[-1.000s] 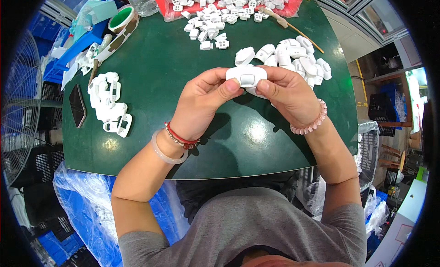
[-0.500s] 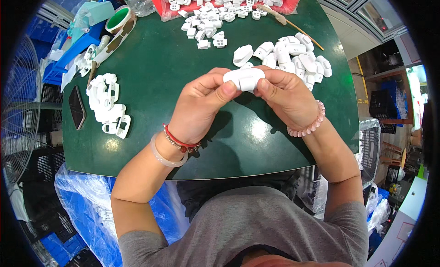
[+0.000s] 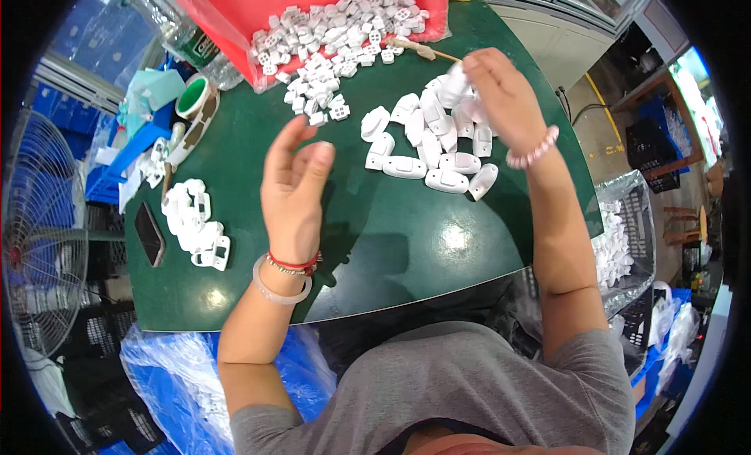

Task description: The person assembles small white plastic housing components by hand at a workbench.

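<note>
On the green counter (image 3: pixel 375 259), the right hand (image 3: pixel 504 99) is over the far right side of a cluster of rounded white shells (image 3: pixel 404 167), fingers bent at one raised shell (image 3: pixel 454 85); whether they are clamped on it cannot be told. The left hand (image 3: pixel 296 177) holds nothing visible, thumb and fingers apart, just beside the small white blocks (image 3: pixel 317 103). These spill from a red tray (image 3: pixel 258 9) whose open side faces the person, presumably for easy reach. The shells lie loose, likely so either hand can get at them. White frames (image 3: pixel 188 220) sit well apart at left, near a phone (image 3: pixel 149 234), apparently to avoid mixing.
</note>
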The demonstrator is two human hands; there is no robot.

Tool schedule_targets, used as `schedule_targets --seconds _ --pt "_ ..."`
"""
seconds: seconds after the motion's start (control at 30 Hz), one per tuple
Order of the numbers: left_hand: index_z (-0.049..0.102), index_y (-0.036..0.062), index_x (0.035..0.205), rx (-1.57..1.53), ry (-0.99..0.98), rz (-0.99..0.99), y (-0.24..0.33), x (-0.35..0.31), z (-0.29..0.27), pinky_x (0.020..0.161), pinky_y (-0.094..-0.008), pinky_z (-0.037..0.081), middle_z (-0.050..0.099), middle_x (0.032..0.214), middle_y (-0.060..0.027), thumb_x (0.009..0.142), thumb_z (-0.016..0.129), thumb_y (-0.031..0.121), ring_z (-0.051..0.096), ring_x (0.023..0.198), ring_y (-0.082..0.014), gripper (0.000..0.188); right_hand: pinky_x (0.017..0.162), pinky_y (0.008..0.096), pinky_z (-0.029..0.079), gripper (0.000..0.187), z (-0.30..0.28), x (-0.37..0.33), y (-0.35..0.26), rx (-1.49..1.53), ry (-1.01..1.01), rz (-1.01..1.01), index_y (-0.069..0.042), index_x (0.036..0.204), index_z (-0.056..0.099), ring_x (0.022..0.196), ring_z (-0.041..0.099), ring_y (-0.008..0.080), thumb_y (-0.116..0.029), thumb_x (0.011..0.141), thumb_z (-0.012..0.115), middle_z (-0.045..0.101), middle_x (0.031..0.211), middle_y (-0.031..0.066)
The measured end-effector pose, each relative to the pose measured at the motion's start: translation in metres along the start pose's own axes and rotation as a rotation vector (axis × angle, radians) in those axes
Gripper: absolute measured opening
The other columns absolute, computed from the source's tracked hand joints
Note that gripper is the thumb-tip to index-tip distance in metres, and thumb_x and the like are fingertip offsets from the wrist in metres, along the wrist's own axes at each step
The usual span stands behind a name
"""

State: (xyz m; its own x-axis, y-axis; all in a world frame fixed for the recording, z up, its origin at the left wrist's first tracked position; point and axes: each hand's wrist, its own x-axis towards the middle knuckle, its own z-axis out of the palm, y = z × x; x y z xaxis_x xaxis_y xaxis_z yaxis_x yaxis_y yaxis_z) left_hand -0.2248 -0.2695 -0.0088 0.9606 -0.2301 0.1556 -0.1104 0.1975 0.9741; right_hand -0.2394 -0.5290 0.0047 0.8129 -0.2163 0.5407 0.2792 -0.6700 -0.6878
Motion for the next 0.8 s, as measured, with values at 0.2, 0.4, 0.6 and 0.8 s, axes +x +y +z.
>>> schedule_targets --seconds 0.2,0.4,0.6,0.8 --pt "0.045 0.0000 0.116 0.207 0.117 0.132 0.069 0.005 -0.044 0.081 -0.0270 0.044 0.051 0.107 -0.0088 0.086 0.054 0.010 0.053 0.091 -0.0139 0.032 0.077 0.0383 0.041 0.017 0.001 0.001 0.032 -0.451 -0.274 0.073 -0.006 0.081 0.059 0.089 0.053 0.0288 -0.022 0.078 0.054 0.055 0.093 0.0111" --pt "0.061 0.0008 0.100 1.134 0.263 0.105 0.069 0.063 -0.215 0.075 -0.0276 0.045 0.063 0.093 -0.0118 0.082 0.059 0.026 0.060 0.083 -0.0184 0.031 0.078 0.0372 0.043 0.017 0.009 0.005 0.008 -0.112 -0.103 0.058 -0.007 0.085 0.060 0.090 0.054 0.0291 -0.021 0.076 0.059 0.057 0.093 0.0094" --pt "0.060 0.0012 0.103 1.534 -0.020 -0.155 0.042 0.072 -0.261 0.080 -0.0368 0.044 0.060 0.102 -0.0177 0.079 0.059 0.033 0.058 0.092 -0.0309 0.039 0.076 0.0355 0.044 0.021 0.068 0.032 -0.038 -0.342 -0.565 -0.130 -0.005 0.091 0.060 0.086 0.058 0.0271 -0.021 0.079 0.056 0.061 0.091 0.0113" --pt "0.062 0.0035 0.098 1.410 -0.207 -0.151 0.023 0.089 -0.242 0.075 -0.0350 0.045 0.063 0.087 -0.0165 0.083 0.055 0.026 0.060 0.083 -0.0284 0.028 0.078 0.0370 0.045 0.031 0.133 0.056 -0.021 -0.574 -0.671 -0.035 -0.005 0.099 0.059 0.089 0.059 0.0278 -0.028 0.078 0.058 0.062 0.093 0.0131"
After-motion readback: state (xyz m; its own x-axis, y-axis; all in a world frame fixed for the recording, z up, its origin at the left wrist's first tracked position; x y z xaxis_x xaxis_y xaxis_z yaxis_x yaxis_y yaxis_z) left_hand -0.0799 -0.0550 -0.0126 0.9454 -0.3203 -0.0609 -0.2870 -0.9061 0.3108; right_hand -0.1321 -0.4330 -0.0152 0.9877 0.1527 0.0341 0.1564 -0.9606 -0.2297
